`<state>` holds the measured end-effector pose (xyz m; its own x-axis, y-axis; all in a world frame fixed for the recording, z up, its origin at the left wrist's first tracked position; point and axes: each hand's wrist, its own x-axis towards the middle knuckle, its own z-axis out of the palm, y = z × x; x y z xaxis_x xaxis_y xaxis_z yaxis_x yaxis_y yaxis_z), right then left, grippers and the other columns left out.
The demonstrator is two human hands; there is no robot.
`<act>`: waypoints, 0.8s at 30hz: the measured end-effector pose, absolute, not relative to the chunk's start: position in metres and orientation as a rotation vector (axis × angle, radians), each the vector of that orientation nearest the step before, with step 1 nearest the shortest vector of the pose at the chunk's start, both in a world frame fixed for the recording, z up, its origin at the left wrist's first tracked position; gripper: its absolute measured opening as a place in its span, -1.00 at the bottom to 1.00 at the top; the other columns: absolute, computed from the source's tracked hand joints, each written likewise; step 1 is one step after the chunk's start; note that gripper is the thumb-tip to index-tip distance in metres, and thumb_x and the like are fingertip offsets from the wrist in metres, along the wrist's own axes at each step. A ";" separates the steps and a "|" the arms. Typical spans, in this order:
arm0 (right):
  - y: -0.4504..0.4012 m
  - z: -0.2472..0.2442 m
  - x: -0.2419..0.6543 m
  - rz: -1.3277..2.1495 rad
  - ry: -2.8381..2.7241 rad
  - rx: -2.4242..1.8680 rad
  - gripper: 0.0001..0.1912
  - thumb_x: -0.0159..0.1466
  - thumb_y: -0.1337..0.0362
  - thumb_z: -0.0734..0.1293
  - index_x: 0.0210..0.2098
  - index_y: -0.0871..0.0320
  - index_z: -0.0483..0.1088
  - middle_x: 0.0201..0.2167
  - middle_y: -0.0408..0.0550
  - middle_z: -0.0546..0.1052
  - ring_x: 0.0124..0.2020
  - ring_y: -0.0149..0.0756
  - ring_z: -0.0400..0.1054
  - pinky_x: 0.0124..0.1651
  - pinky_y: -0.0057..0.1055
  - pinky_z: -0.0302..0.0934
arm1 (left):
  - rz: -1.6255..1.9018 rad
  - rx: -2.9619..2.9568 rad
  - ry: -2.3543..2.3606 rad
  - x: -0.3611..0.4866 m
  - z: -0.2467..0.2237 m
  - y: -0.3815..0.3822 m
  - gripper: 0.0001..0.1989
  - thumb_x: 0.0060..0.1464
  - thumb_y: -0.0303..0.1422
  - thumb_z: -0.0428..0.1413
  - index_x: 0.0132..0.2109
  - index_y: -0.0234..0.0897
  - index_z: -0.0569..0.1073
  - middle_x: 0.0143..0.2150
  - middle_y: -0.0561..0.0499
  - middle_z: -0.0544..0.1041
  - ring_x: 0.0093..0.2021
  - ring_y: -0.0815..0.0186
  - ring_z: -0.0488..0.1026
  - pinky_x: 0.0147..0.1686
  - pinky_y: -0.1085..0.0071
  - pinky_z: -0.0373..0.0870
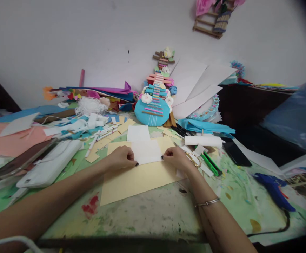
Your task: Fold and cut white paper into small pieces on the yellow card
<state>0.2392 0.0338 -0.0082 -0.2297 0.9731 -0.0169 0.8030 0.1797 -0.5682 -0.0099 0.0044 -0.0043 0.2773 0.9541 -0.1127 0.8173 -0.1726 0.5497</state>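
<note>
A small white sheet of paper (146, 151) lies over a larger cream sheet of card (132, 181) in the middle of the table. My left hand (121, 156) is closed at its left edge, thumb at the near left corner. On the opposite side my right hand (176, 157) pinches the near right corner. Curled fingers of both hands partly hide the paper's side edges. Just beyond it rests another white square of paper (138, 133). Gold-handled scissors (193, 160) lie beside my right hand, partly hidden by it.
A blue paper guitar (152, 111) stands at the back. Right are a white roll (203, 141), green pens (210, 164), a phone (236, 151) and a blue glue gun (275, 191). Left are a white power bank-like block (50, 163), white sticks (100, 137) and paper scraps.
</note>
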 end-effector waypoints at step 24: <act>0.031 -0.004 0.233 0.604 -2.106 -1.744 -0.94 0.02 0.35 0.31 -0.55 0.20 0.41 -0.51 -0.08 0.50 -0.45 -0.39 0.29 -0.45 -0.52 0.01 | 0.266 3.125 1.251 0.009 -0.011 -0.025 -0.67 0.15 -0.54 -0.10 -0.01 -0.26 0.42 0.02 -0.18 0.36 0.08 0.05 0.15 -0.04 0.13 0.15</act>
<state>0.2329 0.0312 -0.0041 -0.1887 0.9820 -0.0090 0.8376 0.1562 -0.5235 0.0094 -0.0248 -0.0107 0.7172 0.6578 0.2300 0.6945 -0.7019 -0.1581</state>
